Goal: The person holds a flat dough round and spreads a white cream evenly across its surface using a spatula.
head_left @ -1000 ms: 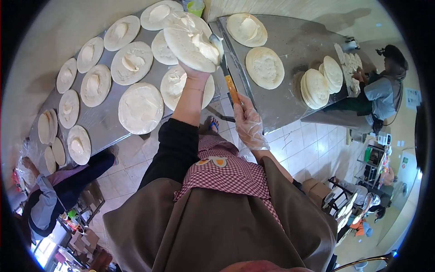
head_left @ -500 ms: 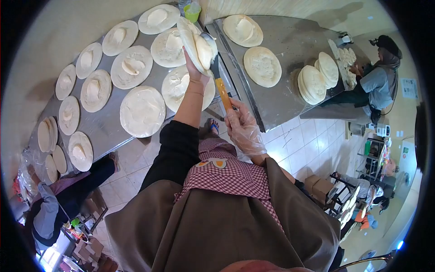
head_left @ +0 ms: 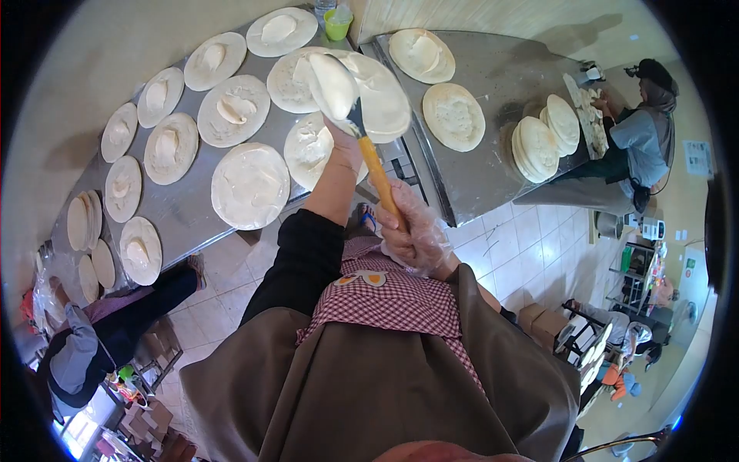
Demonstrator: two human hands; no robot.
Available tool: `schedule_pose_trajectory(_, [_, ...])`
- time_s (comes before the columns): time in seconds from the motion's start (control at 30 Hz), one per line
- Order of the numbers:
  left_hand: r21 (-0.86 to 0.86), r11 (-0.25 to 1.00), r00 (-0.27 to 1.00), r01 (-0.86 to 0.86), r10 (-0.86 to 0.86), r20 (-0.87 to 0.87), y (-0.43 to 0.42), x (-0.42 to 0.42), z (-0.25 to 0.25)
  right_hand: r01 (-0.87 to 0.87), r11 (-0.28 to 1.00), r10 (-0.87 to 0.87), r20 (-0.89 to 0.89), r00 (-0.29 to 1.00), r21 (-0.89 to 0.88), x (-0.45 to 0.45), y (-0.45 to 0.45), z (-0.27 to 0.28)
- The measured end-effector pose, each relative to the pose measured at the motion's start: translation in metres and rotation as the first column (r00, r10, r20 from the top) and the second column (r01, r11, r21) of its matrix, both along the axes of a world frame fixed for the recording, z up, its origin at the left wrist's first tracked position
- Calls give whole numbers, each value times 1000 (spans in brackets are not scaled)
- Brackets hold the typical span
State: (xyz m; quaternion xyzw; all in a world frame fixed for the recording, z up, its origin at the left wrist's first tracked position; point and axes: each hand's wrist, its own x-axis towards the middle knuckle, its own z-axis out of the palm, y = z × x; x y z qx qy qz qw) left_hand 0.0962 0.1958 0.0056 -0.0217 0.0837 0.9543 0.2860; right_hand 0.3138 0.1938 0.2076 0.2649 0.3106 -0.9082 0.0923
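Note:
My left hand (head_left: 344,148) supports a flat round dough disc (head_left: 387,102) from beneath, its fingers mostly hidden by the disc. A pale, smooth layer of cream covers the disc's visible surface. My right hand (head_left: 416,229), in a clear plastic glove, is wrapped round the wooden handle of a spatula (head_left: 376,173). A thick mound of white cream (head_left: 333,86) sits on the spatula's blade, over the disc's left part. Beside my left hand, another disc (head_left: 308,152) with cream on it lies on the metal table (head_left: 196,171).
Several discs bearing dollops of cream, such as one disc (head_left: 171,148), cover the left table. The right metal table (head_left: 493,77) holds more discs and a stack of discs (head_left: 533,150). A green cup (head_left: 336,28) stands at the back. Co-workers (head_left: 647,142) are at both sides.
The held disc has turned from steeply tilted to facing up and shifted right. The spatula has come off its surface with cream on the blade. My right hand has moved slightly down and right.

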Motion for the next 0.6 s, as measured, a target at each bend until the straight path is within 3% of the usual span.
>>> schedule_pose_trajectory(0.03, [15,1000,999,20,-21,31,4,0,-17,23,999,-23,13,1000,-48,1,4,1])
schedule_pose_trajectory(0.07, [285,954,996,87,-82,-31,1,11,6,49,994,-47,26,999,-95,3,9,2])
schedule_pose_trajectory(0.17, [158,986,989,49,-70,129,-6,26,44,68,988,-82,-96,992,-138,14,32,-8])
schedule_pose_trajectory(0.23, [118,992,993,50,-62,104,-4,25,46,83,991,-98,-144,985,-105,24,49,-16])
schedule_pose_trajectory(0.3, [82,995,997,52,-57,59,-1,23,46,213,976,-207,-138,969,35,34,66,-18])
schedule_pose_trajectory(0.43, [32,998,998,58,-58,-10,0,17,46,329,942,-321,-110,941,67,49,105,-36])
schedule_pose_trajectory(0.5, [14,998,998,64,-63,-30,0,14,45,372,868,-376,-54,925,330,55,127,-53])
schedule_pose_trajectory(0.53, [10,998,997,66,-65,-36,-1,12,45,385,862,-392,-50,919,329,56,137,-65])
schedule_pose_trajectory(0.6, [-2,997,996,71,-71,-50,-7,6,44,375,657,-515,26,857,654,56,158,-98])
